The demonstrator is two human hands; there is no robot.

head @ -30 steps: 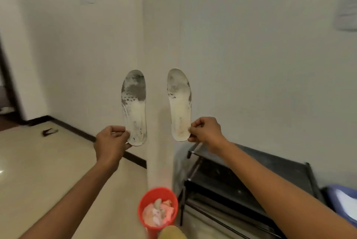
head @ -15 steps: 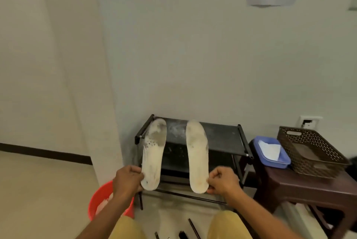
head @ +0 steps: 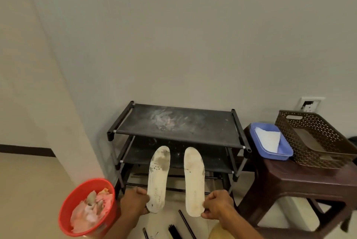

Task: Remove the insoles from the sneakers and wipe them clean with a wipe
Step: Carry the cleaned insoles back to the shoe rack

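Observation:
Two white insoles are held upright side by side in front of a black shoe rack [head: 179,126]. My left hand [head: 133,203] pinches the heel of the left insole [head: 158,178], which has dark grey stains near its toe. My right hand [head: 217,207] pinches the heel of the right insole [head: 194,180], which looks dirty along its edges. A white wipe [head: 267,138] lies folded in a blue tray [head: 286,152] on a brown stool to the right. No sneakers are in view.
A red bucket [head: 65,215] with pink and white used wipes stands on the floor at lower left. The brown plastic stool [head: 301,181] also carries a brown perforated basket [head: 316,153]. Black rods [head: 186,223] lie on the floor below the insoles. A wall corner juts out at left.
The view has swung right and down from the wall to the shoe rack. Both hands with the insoles have dropped lower, staying in the same pinch at the heels.

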